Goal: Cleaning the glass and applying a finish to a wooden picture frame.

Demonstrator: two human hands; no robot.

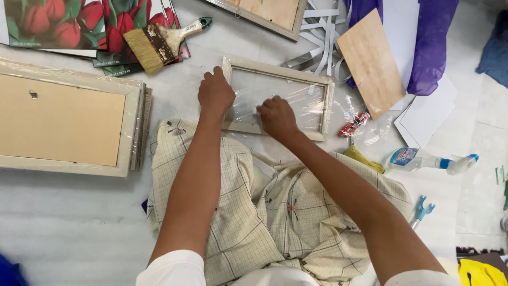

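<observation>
Our checked cloth (pixel 264 212) lies under our forearms; beyond it, our left hand (pixel 215 94) and right hand (pixel 276 117), both clenched, press on the plastic-wrapped picture frame (pixel 279 98) beneath them.

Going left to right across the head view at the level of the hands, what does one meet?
Stack of wrapped frames → left hand → right hand, both on the small plastic-wrapped frame → red-and-white tool → spray bottle.

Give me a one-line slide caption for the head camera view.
Both hands, left hand and right hand, press clear film onto a pale picture frame beside a paintbrush.
</observation>
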